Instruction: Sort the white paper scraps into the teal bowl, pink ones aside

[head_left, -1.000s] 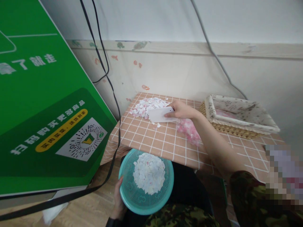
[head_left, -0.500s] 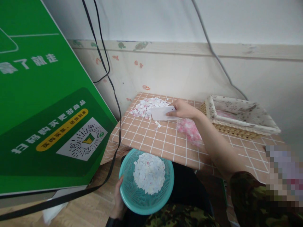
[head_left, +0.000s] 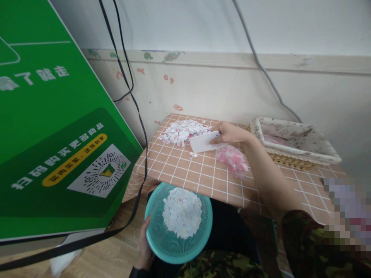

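My right hand (head_left: pixel 227 133) grips a white plastic scraper (head_left: pixel 203 142) by its right end, above the table. Just left of the scraper lies a heap of small white and pinkish paper scraps (head_left: pixel 182 132), with a few loose bits near its lower edge. At my lap, my left hand (head_left: pixel 145 241) holds the rim of a teal plastic colander (head_left: pixel 185 255) from the left side. Inside the colander sits a mound of similar white scraps (head_left: pixel 182 212). A clear bag of pink and white pieces (head_left: pixel 232 160) rests on the table below my right wrist.
A checked brown cloth covers the table (head_left: pixel 174 166). A lined wicker basket (head_left: pixel 307 154) stands at the back right by the wall. On the left rises a large green panel (head_left: pixel 72 96), and a black strap (head_left: pixel 142 154) hangs before the table's left corner.
My right hand has shifted slightly right with the scraper, which is now more tilted and drawn back from the heap. My left hand and the colander stay in place.
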Available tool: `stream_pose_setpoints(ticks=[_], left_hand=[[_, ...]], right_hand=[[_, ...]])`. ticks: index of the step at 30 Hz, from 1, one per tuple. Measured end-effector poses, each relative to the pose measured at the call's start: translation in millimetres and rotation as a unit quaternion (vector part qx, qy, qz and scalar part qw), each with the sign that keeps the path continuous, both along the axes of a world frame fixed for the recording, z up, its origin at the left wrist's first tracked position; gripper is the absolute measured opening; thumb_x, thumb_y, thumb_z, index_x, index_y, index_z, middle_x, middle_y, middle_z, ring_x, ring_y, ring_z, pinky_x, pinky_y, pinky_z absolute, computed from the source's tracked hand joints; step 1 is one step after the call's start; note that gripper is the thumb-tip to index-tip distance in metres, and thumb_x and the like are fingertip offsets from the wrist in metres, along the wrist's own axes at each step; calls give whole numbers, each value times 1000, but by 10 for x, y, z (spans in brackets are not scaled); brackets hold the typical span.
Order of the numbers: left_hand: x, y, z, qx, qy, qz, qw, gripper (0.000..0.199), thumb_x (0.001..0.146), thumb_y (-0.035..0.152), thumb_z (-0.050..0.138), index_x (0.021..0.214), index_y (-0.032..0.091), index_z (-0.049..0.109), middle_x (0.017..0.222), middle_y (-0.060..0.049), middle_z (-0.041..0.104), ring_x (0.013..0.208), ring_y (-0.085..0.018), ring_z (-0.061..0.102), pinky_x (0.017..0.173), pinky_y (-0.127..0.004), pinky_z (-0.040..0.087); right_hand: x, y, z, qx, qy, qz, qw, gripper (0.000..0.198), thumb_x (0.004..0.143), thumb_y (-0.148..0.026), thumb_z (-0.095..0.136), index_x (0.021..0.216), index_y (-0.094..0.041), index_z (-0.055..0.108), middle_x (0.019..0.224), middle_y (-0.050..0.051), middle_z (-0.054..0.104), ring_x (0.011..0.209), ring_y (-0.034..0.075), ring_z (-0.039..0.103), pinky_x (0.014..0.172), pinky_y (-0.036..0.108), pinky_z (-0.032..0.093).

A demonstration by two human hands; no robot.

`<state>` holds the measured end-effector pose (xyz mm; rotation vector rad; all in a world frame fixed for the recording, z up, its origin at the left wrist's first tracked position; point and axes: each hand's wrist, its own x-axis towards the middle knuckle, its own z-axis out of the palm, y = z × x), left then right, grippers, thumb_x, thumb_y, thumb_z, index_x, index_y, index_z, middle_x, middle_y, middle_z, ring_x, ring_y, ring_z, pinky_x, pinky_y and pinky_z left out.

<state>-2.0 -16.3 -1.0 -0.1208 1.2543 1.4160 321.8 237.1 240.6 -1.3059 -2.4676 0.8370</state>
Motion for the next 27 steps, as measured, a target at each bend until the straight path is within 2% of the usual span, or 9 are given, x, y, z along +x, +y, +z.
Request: stream_pose_setpoints(ticks=[4, 10, 14, 18, 23, 27], left_hand=[[-27, 0, -59, 4, 21, 1, 1000, 23, 64, 32, 69, 81, 18, 72, 76, -3, 73, 71, -21, 66, 79, -37, 49], [-41, 13, -95, -2, 28, 9, 1000, 21, 63, 32, 69, 79, 19, 72, 75, -2, 73, 76, -23, 67, 82, -37, 48], [-36, 5, -65, -2, 29, 13, 999, 20, 61, 31, 69, 75, 18, 72, 73, -4, 73, 73, -25, 66, 80, -40, 49], [-30, 1, -41, 0, 18, 14, 1000, 18, 63, 31, 68, 76, 19, 73, 74, -3, 73, 73, -24, 66, 80, -37, 49], [-3, 19, 20, 8, 12, 3, 1000, 20, 64, 31, 66, 78, 19, 73, 75, -4, 74, 80, -27, 67, 83, -40, 48], [9, 11, 60, 6, 4, -3, 1000, 22, 64, 31, 65, 79, 18, 73, 75, -5, 74, 80, -28, 67, 83, -43, 49]], right_hand=[[57, -24, 15, -6, 15, -14, 1000, 22, 66, -32, 63, 70, -11, 68, 58, 0, 52, 53, 10, 44, 49, 23, 34], [-10, -111, -173, 10, 43, -1, 999, 22, 70, -32, 63, 76, -12, 70, 64, 1, 59, 59, 12, 49, 56, 24, 38], [41, -293, -215, 26, 37, -27, 999, 20, 71, -31, 62, 72, -12, 69, 61, 1, 59, 56, 11, 48, 54, 23, 38], [111, -548, -192, 35, 23, -65, 997, 23, 73, -34, 60, 65, -12, 66, 53, -1, 53, 50, 10, 45, 49, 23, 33], [-83, -738, -309, 89, 45, -128, 987, 28, 79, -37, 53, 71, -15, 67, 55, -2, 52, 52, 10, 45, 50, 24, 31], [-239, -783, -373, 78, 26, -131, 988, 26, 79, -36, 53, 75, -16, 68, 55, -2, 53, 52, 11, 45, 50, 24, 30]])
